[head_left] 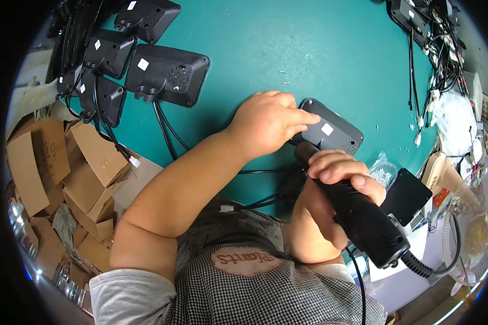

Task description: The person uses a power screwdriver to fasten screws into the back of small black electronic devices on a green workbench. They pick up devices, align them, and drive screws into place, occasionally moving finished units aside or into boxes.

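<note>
A black plastic device housing (327, 129) with a white sticker and a speckled patch of holes lies on the green mat. My left hand (268, 122) holds it at its far left edge, with the forefinger stretched over its top and the other fingers curled. In my right hand (336, 184) is a black electric screwdriver (358, 214), with my fingers wrapped round its body. The tool slants toward the near left edge of the housing. Its tip and the point it meets are hidden. Black cables run from under my hands toward the left.
Several similar housings (171, 76) with cables lie at the far left. Cardboard boxes (40, 162) stand below them. Loose screws (286, 83) dot the green mat (244, 43). A clear tub of screws (383, 174), cable bundles (444, 65) and a fan (477, 233) are on the right.
</note>
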### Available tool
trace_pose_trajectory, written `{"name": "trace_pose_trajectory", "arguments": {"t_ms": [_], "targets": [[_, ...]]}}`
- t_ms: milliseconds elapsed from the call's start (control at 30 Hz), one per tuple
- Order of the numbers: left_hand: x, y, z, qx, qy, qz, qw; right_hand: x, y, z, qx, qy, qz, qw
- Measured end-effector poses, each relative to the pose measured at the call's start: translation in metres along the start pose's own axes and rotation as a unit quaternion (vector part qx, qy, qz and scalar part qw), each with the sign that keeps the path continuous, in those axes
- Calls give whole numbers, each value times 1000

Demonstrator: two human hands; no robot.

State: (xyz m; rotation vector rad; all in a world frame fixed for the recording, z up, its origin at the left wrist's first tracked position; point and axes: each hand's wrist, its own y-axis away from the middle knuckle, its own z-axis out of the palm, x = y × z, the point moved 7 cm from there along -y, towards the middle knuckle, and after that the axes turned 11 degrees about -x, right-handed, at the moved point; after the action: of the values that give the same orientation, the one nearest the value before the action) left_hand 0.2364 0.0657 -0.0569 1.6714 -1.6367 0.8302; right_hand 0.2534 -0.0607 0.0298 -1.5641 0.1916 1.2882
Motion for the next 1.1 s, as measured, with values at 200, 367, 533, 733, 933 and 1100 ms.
{"name": "trace_pose_trajectory", "arguments": {"t_ms": [200,367,533,733,933,1100], "targets": [[1,1,-1,6,-5,6,1000,8,2,3,-125,-39,-24,991],[5,-1,-1,1,-12,1,1000,11,4,-2,-51,-55,-31,997],[10,1,-5,23,-20,16,999,4,0,-35,63,-85,12,994],[-17,0,-39,154,-69,-81,982,-31,-16,-61,106,-73,-32,991],[-17,-19,-26,117,-176,-89,973,-37,-10,-68,101,-78,-29,991],[-10,-15,-22,90,-30,-113,989,-57,-11,-89,116,-67,-44,990]]}}
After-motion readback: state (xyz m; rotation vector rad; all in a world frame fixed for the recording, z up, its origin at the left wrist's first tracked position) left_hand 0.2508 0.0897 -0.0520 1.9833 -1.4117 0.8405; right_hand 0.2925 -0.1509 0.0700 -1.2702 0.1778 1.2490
